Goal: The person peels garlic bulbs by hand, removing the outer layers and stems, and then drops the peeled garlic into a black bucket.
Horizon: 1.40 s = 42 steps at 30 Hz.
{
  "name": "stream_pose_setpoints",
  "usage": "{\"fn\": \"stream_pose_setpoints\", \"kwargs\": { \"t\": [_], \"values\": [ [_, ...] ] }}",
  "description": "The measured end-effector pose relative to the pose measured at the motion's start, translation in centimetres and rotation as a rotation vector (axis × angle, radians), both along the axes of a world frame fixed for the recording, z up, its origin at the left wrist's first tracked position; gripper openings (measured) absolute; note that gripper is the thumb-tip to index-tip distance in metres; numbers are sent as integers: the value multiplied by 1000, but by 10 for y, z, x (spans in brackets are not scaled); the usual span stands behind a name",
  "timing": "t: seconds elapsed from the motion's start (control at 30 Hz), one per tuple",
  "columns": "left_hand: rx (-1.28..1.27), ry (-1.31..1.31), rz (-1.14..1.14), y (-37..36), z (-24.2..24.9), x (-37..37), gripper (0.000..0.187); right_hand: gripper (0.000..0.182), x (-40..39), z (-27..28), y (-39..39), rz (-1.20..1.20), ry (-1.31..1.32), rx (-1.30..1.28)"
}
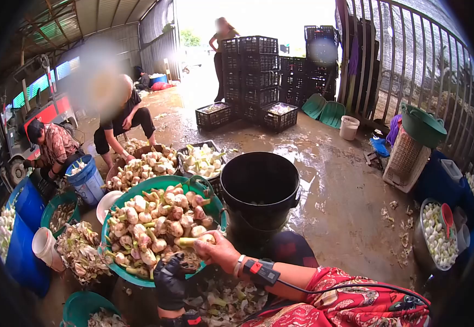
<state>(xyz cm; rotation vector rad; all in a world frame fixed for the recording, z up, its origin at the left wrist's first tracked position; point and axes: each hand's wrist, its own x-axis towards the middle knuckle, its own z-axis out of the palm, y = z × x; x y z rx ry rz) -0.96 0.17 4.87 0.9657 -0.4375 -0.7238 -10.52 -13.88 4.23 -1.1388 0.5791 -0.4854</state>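
My right hand [220,253], bare with a white band at the wrist, is closed around a garlic bulb [207,238] whose pale stem points left. Below and to its left is my left hand [170,279] in a black glove, fingers curled; what they hold, if anything, is hidden. Both hands are at the near edge of a green basin [108,231] heaped with garlic bulbs [158,223], stems still on many. Loose peelings [229,300] lie beneath my hands.
A black bucket [259,218] stands just beyond my right hand. Behind the basin are a crate of trimmed garlic [203,159] and a seated person [125,114]. Peelings [84,250] and blue tubs [25,256] lie left. A metal bowl [426,240] of peeled cloves sits right; stacked black crates [259,71] stand behind.
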Motion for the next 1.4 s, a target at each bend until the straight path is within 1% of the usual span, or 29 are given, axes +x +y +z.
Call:
{"fn": "stream_pose_setpoints", "kwargs": {
  "t": [0.03,0.1,0.17,0.2,0.23,0.27,0.3,0.33,0.37,0.4,0.43,0.47,0.5,0.53,0.57,0.63,0.67,0.7,0.77,0.8,0.87,0.9,0.93,1.03,1.07,1.13,1.17,1.23,1.4],
  "values": [
    [-93,144,-48,7,1,1,20,47,-3,2,-6,0,26,6],
    [-6,99,-73,10,2,-4,23,47,-4,-1,-17,-25,-49,122],
    [307,-278,-223,0,-25,-2,24,46,-11,9,-22,7,-137,216],
    [505,-834,-100,1,-39,-7,30,46,-12,11,-23,19,-143,249],
    [498,-839,-121,3,-48,-3,30,46,-13,13,-25,30,-149,278],
    [644,-914,-190,5,-47,3,31,45,-17,20,-25,102,-163,279],
    [793,-990,-258,6,-46,8,33,44,-18,22,-23,98,-139,252],
    [628,-911,-175,6,-44,9,33,42,-20,27,-17,72,-105,220],
    [622,-918,-188,5,-45,10,33,40,-20,31,-12,51,-73,189],
    [440,-643,-95,2,-46,11,33,38,-18,21,-12,105,-130,182],
    [257,-362,-6,-2,-46,11,34,37,-17,21,-6,90,-127,142],
    [117,-243,-27,-5,-46,11,33,36,-17,21,-3,108,-105,68],
    [41,-55,-135,1,-18,-2,32,36,-17,20,0,127,-84,-5],
    [37,-62,-148,-1,-19,0,32,38,-14,17,6,117,-95,-41],
    [36,-97,-156,1,-25,3,33,42,-12,13,10,128,-37,-153],
    [35,-169,-172,10,-43,13,34,47,-8,9,16,187,-35,-195],
    [33,-204,-181,14,-52,17,35,49,-8,12,18,196,26,-349],
    [31,-238,-190,17,-58,20,36,54,-4,8,20,125,39,-563],
    [24,-308,-195,20,-67,27,37,60,0,2,21,120,46,-740],
    [21,-312,-199,20,-55,23,37,67,-4,6,22,162,-28,-766],
    [179,-1137,-11,30,-5,1,34,71,-6,9,24,170,-64,-826],
    [258,-1544,97,32,6,-5,33,74,-8,10,25,181,-99,-882],
    [254,-1544,95,31,3,-3,33,77,-9,12,26,182,-101,-838],
    [405,-1756,109,24,-4,9,34,78,-6,6,25,154,-87,-817],
    [396,-1761,100,25,-5,7,34,78,-5,4,25,141,-85,-816],
    [428,-1323,-2,30,10,-11,34,79,-4,-1,27,99,-73,-831],
    [429,-1329,-17,31,13,-14,34,79,-5,-1,27,86,-71,-822],
    [300,-1345,33,32,15,-17,33,80,-7,-2,27,75,-81,-851],
    [283,-1229,-31,44,-12,-5,32,81,-3,-5,26,66,-78,-837]
  ]
}}
